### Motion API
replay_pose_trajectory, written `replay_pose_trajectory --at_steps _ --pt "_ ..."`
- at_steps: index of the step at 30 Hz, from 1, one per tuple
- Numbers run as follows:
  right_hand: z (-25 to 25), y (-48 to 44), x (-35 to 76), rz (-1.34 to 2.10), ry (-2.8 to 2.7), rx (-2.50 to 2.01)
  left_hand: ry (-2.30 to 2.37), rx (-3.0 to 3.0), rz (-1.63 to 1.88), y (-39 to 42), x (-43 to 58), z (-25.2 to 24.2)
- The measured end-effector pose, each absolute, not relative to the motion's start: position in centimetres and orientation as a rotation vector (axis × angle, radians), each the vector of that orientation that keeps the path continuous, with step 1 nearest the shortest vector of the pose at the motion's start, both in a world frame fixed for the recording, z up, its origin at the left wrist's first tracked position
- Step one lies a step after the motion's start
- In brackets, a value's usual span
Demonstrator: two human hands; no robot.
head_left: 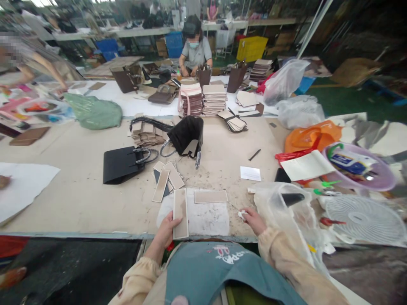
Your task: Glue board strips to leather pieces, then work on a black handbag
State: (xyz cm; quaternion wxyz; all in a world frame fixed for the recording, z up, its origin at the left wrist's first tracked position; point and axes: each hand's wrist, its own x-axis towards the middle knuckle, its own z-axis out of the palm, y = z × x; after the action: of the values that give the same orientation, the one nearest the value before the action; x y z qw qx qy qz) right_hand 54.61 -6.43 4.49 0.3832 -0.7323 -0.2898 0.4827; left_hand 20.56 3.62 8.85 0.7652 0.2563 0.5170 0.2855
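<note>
My left hand grips a beige rectangular panel with a pale border, thumb on top, at the table's front edge. My right hand is closed on a small crumpled white piece, perhaps cloth or paper, to the right of a white sheet. A similar beige panel lies crosswise at the top of that sheet. Behind the held panel, several loose panels overlap in a pile. Beyond them are a black handbag lying flat and another black bag standing open.
On the right are a clear plastic bag, a purple basin and a round ribbed plastic lid. A white card lies mid-table. Stacked panels stand farther back, near a green bag. A co-worker sits opposite.
</note>
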Motion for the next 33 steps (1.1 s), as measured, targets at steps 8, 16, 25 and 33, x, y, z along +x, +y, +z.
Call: replay_pose_trajectory --at_steps 8,16,25,33 --pt "1.1 -10.9 57.1 0.853 -1.288 -2.236 1.111 0.599 0.684 4.9 21.6 8.6" --pt "5.6 -3.0 50.7 0.995 -1.221 -1.856 1.103 0.993 0.302 6.6 20.7 8.2" --pt "5.3 3.4 45.6 1.494 -0.865 -1.619 0.897 1.252 -0.039 10.5 21.8 6.9" --pt "3.2 4.2 44.3 1.412 -0.845 -1.765 0.913 1.205 -0.015 12.3 19.7 5.4"
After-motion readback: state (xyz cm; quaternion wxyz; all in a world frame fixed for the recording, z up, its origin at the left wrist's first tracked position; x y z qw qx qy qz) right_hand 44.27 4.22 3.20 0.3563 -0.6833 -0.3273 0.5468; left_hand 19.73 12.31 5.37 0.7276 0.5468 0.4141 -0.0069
